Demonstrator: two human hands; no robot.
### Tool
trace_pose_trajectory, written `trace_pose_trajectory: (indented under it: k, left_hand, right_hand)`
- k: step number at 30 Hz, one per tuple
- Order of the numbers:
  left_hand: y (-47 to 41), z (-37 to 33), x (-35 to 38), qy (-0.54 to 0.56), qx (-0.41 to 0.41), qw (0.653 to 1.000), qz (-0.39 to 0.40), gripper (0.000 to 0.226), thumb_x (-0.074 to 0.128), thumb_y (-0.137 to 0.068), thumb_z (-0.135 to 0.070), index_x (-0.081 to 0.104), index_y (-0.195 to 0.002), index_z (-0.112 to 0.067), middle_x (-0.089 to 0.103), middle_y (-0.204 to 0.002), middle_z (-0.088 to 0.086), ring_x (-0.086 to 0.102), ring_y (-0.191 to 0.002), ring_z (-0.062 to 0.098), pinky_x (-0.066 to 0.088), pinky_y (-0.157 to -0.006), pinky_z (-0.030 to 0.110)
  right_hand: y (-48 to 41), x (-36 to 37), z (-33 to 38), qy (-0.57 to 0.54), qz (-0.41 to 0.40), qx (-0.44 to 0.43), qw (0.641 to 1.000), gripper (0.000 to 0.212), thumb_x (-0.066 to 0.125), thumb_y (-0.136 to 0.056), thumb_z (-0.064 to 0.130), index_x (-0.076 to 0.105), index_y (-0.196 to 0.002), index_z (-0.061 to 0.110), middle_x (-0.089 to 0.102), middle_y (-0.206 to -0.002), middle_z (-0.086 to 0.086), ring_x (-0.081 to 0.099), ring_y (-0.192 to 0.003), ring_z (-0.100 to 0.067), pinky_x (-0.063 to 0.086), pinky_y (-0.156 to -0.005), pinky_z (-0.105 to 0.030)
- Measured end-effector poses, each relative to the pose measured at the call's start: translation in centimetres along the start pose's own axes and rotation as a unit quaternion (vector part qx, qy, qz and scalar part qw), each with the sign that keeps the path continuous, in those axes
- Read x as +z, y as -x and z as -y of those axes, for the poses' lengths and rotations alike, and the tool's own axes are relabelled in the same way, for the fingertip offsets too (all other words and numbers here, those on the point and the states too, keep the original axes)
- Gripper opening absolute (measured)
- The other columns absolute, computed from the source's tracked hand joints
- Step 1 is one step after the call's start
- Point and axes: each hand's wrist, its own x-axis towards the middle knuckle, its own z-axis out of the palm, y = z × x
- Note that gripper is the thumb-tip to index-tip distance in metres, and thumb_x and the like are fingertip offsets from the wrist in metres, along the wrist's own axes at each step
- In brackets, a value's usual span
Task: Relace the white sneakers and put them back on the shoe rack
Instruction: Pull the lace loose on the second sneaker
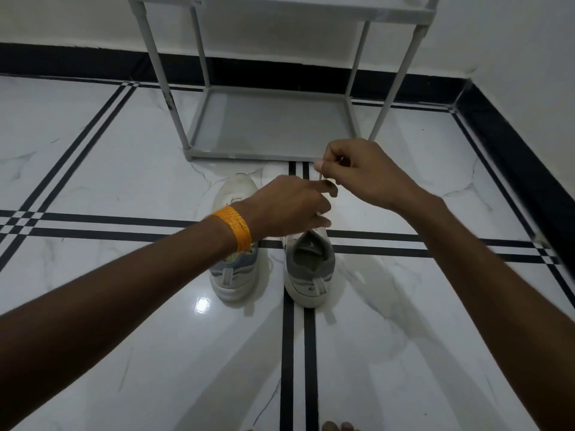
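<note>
both hands' grips pinching white lace [319,175] above right sneaker [308,269], left hand [289,206], right hand [357,169]

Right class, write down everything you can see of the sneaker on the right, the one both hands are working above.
The right sneaker is white with a grey collar and lining and a pull loop at the heel. It stands upright on the marble floor, heel towards the camera, toe towards the grey shoe rack, beside its partner. The left hand hides its front half; the right hand pinches a thin white lace above it.
</note>
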Motion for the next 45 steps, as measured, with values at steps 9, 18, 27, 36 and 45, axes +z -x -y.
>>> trace_pose_trajectory:
  k: [9, 18, 27, 36, 45]
  left_hand:
    - [-2.0, 1.1, -2.5, 0.468, -0.322, 0.822, -0.027, 0.042, 0.046, -0.098, -0.035, 0.062, -0.071, -0.008, 0.052, -0.060, 0.003, 0.043, -0.046, 0.011, 0.034, -0.044, 0.018]
    - [-0.7, 2.4, -1.7, 0.592, -0.327, 0.736, 0.018, 0.030, 0.053, -0.091, -0.030, 0.069, -0.101, -0.007, 0.064, -0.092, 0.002, 0.059, -0.084, 0.016, 0.048, -0.076, 0.030]
    - [-2.1, -0.8, 1.7, 0.252, -0.251, 0.915, -0.193, 0.022, 0.070, -0.076, 0.000, 0.060, -0.094, -0.007, 0.065, -0.077, 0.008, 0.057, -0.064, 0.020, 0.048, -0.060, 0.029]
    - [-0.6, 0.2, 2.3, 0.048, -0.087, 0.948, -0.304, 0.021, 0.070, -0.085, -0.021, 0.056, -0.092, -0.008, 0.067, -0.072, 0.010, 0.060, -0.058, 0.026, 0.051, -0.051, 0.034]
    - [-0.9, 0.2, 1.5, 0.333, -0.329, 0.871, -0.152, 0.022, 0.064, -0.088, -0.026, 0.074, -0.077, -0.009, 0.070, -0.064, 0.002, 0.064, -0.053, 0.009, 0.053, -0.053, 0.024]
  right_hand:
    - [1.3, 1.5, -0.9, -0.035, -0.010, 0.045, 0.998, 0.017, 0.074, -0.078, 0.011, 0.069, -0.087, 0.025, 0.067, -0.086, 0.006, 0.059, -0.069, -0.001, 0.044, -0.062, -0.014]
    - [1.4, -0.5, -0.3, -0.295, -0.119, 0.101, 0.942, 0.018, 0.055, -0.095, 0.018, 0.063, -0.086, 0.005, 0.056, -0.061, -0.003, 0.049, -0.054, -0.012, 0.037, -0.049, -0.021]
    - [-0.4, -0.4, 2.0, -0.436, -0.118, 0.060, 0.890, 0.015, 0.053, -0.097, 0.017, 0.061, -0.087, 0.008, 0.064, -0.071, -0.004, 0.060, -0.066, -0.013, 0.050, -0.060, -0.024]
    - [-1.5, 2.1, -2.9, -0.727, -0.177, 0.178, 0.639, 0.004, 0.055, -0.091, 0.000, 0.059, -0.092, -0.001, 0.066, -0.097, -0.019, 0.066, -0.093, -0.026, 0.056, -0.093, -0.032]
    - [0.5, 5.4, -6.1, -0.514, 0.002, 0.405, 0.757, 0.038, 0.065, -0.088, 0.019, 0.055, -0.121, 0.004, 0.064, -0.112, -0.024, 0.070, -0.094, -0.031, 0.060, -0.082, -0.034]
